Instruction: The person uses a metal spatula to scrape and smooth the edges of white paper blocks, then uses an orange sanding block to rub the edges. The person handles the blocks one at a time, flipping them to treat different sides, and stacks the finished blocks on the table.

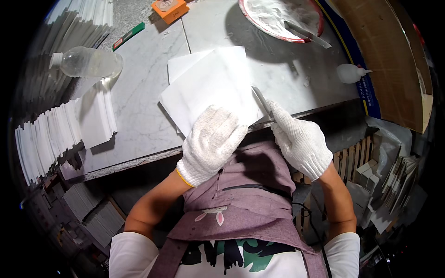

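My left hand (211, 146), in a white knit glove, lies flat with its fingers stretched over the near part of a white square tile (208, 83). That tile rests turned at an angle on another white tile (178, 65), whose corner shows behind it. My right hand (301, 141), gloved the same way, is closed around a thin flat metal blade (261, 98). The blade lies along the right edge of the upper tile, close to the front edge of the table. Its grip end is hidden in my fingers.
Rows of white tiles (53, 134) stand at the left, beside a clear bottle (99, 62). A green bar (129, 37) and an orange box (169, 10) lie farther back. At the right are a red-rimmed bowl of white paste (271, 33), a squeeze bottle (351, 73) and cardboard (382, 46).
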